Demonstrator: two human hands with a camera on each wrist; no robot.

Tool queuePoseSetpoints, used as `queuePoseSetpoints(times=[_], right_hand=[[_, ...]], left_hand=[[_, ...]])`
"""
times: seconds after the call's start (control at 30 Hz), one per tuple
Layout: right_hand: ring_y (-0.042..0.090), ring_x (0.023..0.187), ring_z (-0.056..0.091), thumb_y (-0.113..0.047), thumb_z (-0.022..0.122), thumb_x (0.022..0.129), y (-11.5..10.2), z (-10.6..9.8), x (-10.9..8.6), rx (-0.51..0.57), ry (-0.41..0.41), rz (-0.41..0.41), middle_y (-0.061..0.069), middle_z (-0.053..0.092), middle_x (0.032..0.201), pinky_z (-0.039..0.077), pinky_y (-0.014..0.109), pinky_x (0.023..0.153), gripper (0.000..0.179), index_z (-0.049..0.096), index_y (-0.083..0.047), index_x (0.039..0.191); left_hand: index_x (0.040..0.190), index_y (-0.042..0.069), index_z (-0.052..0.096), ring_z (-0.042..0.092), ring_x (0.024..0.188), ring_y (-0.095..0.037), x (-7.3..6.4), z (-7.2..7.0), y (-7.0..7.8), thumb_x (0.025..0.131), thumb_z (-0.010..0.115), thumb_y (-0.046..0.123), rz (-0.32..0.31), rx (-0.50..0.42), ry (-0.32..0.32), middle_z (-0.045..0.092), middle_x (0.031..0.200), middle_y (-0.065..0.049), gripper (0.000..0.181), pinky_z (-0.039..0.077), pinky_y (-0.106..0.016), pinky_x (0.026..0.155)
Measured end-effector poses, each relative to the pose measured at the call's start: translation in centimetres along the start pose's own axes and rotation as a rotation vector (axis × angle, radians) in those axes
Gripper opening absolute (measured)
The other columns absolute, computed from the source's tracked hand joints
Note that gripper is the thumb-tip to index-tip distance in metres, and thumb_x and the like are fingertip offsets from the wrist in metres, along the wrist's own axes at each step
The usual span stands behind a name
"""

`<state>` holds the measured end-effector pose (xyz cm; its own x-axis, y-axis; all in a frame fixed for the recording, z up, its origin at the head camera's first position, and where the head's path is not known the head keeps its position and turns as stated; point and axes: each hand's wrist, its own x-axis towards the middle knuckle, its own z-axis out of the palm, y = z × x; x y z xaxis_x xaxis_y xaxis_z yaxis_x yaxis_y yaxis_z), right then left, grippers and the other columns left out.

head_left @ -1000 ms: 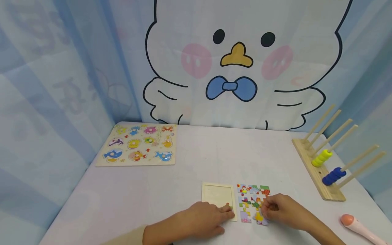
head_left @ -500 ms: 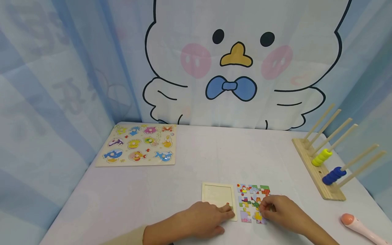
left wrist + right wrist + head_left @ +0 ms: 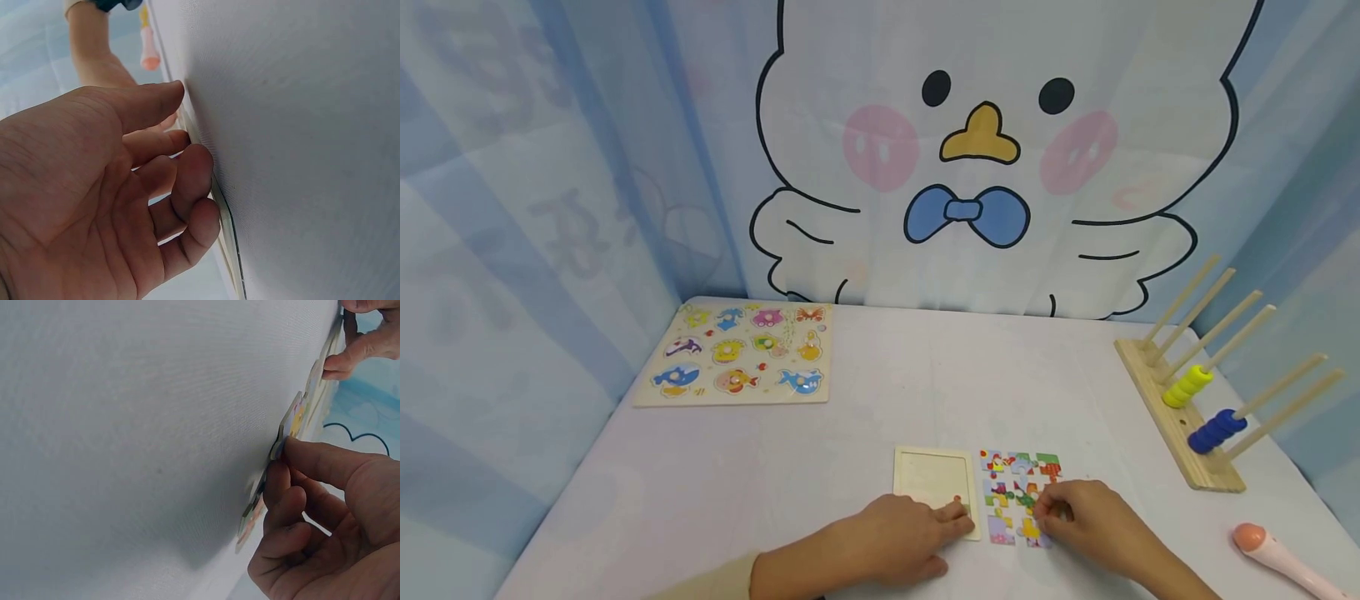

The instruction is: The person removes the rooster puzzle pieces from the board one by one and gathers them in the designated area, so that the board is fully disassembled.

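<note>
In the head view my left hand (image 3: pixel 906 533) rests on the lower right of a small wooden puzzle frame (image 3: pixel 931 477); its fingers touch a piece lying in that corner, mostly hidden beneath them. Just right of the frame lie several colourful jigsaw pieces (image 3: pixel 1000 489), laid out in rough rows. My right hand (image 3: pixel 1093 521) is at the right side of these pieces. In the right wrist view its thumb and index finger pinch the edge of a thin jigsaw piece (image 3: pixel 291 422), slightly tilted. Part of that piece is hidden by the fingertips.
A larger wooden peg puzzle (image 3: pixel 741 354) with animal shapes lies at the back left. On the right stands a wooden stacking rack (image 3: pixel 1172 417) with yellow and blue beads. A pink-tipped, pale-handled toy (image 3: pixel 1277 554) lies near the front right. A printed curtain (image 3: pixel 985 275) hangs behind the table.
My right hand has shifted slightly left and toward the front, over the lower right pieces, and a yellow-patterned piece there has moved a little left. The left hand has stayed put.
</note>
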<state>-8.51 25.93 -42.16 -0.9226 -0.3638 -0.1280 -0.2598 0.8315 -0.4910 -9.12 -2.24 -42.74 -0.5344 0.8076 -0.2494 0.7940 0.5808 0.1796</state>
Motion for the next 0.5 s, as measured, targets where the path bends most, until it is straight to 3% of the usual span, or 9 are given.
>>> queuePoseSetpoints(times=[0.2,0.5], right_hand=[[0.001,0.062,0.045,-0.012,0.077,0.081,-0.28,0.45,-0.06,-0.053,0.041,0.065,-0.017,0.052,0.068,0.04,0.025,0.057,0.018,0.064,-0.023,0.075],[0.003,0.061,0.044,-0.012,0.08,0.079,-0.71,0.85,-0.06,-0.094,0.062,0.138,-0.015,0.052,0.066,0.039,0.025,0.056,0.021,0.064,-0.024,0.073]], left_hand=[[0.149,0.031,0.044,0.057,0.112,-0.001,-0.18,-0.22,0.1,0.096,0.063,0.042,0.009,0.03,0.006,0.042,0.15,0.014,0.057,0.049,-0.027,0.077],[0.14,0.028,0.056,0.061,0.104,-0.002,-0.01,-0.62,-0.25,0.096,0.064,0.037,0.079,0.037,0.082,0.052,0.141,0.014,0.045,0.049,-0.026,0.076]])
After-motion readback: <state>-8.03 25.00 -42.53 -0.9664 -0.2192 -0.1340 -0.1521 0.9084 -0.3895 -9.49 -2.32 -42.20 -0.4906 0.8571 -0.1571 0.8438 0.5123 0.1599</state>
